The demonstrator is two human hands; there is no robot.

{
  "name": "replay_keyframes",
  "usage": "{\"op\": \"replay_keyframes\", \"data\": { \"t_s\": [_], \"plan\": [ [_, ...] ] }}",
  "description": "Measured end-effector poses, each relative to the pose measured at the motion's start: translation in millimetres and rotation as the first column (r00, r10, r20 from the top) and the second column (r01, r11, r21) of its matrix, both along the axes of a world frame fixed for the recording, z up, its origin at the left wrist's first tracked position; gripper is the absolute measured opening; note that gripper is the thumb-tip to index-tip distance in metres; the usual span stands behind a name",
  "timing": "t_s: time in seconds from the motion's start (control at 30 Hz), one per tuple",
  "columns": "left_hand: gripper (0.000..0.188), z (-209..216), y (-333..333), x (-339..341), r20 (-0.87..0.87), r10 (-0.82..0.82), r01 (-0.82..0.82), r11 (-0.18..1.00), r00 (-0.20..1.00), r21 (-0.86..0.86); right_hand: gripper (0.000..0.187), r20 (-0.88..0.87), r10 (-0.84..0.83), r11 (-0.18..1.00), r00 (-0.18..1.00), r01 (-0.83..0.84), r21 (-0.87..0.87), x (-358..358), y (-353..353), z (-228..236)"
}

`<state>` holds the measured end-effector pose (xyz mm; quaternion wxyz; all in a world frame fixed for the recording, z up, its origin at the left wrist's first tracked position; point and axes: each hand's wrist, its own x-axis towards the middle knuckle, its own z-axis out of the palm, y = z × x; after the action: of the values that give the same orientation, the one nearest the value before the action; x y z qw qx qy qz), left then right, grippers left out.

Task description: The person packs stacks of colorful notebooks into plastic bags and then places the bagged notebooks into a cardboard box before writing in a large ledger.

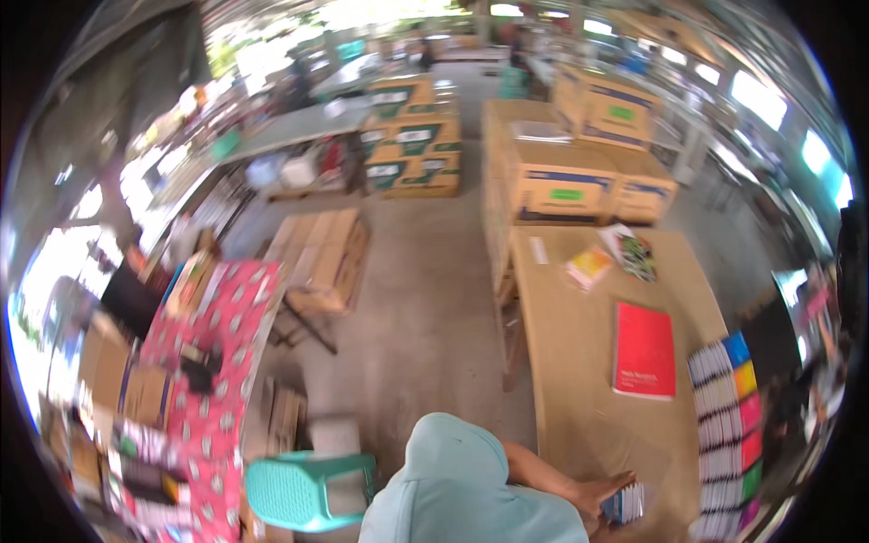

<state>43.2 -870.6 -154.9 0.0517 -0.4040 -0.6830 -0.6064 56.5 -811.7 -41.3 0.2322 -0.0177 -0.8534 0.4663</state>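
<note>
Nearest is the light-blue sleeve (457, 462) of the person, and from it the bare left forearm (539, 472) goes to the right. The left hand (597, 496) is gripping a small blue-and-white bundle (626, 503) at its left end, over the near part of the brown table (597, 416). The right hand I cannot tell apart there, so its state is not clear. On the left of the person stands a green plastic stool (290, 493). Along the right edge of the table there is a row of stacked books (720, 434) with coloured covers. Farther along, a red book (644, 351) lies flat, and beyond it a yellow-pink paper (590, 267) is beside a printed leaflet (632, 253). Past the table's far end are piled brown cartons (561, 208).
</note>
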Motion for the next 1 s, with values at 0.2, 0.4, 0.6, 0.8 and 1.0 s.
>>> {"op": "replay_keyframes", "data": {
  "t_s": [0.2,0.4,0.6,0.8,1.0],
  "plan": [
    [0.092,85.6,-52.6,-5.2,0.124,0.165,-0.165,0.986,0.978,-0.01,0.037,-0.091,0.029,0.981,0.995,-0.011,0.193,-10.0,8.7,47.7],
    [0.06,77.9,-55.1,-2.1,-0.124,0.209,-0.213,0.977,0.97,-0.018,0.029,-0.127,0.023,0.956,0.992,0.015,0.293,-20.9,39.8,64.0],
    [0.059,95.0,-68.7,-12.0,-0.361,0.038,-0.137,0.958,0.932,-0.253,0.022,-0.206,-0.122,0.91,0.971,0.193,0.368,-14.1,94.4,72.7],
    [0.069,117.1,-78.6,-45.8,-0.45,-0.353,0.165,0.9,0.82,-0.403,0.016,-0.278,-0.216,0.802,0.936,0.332,0.497,-9.1,122.9,72.3],
    [0.071,89.9,-56.9,-69.4,-0.477,-0.38,0.308,0.924,0.792,-0.225,0.036,0.537,0.192,0.742,0.821,-0.48,0.468,21.8,103.5,187.4]
  ]
}}
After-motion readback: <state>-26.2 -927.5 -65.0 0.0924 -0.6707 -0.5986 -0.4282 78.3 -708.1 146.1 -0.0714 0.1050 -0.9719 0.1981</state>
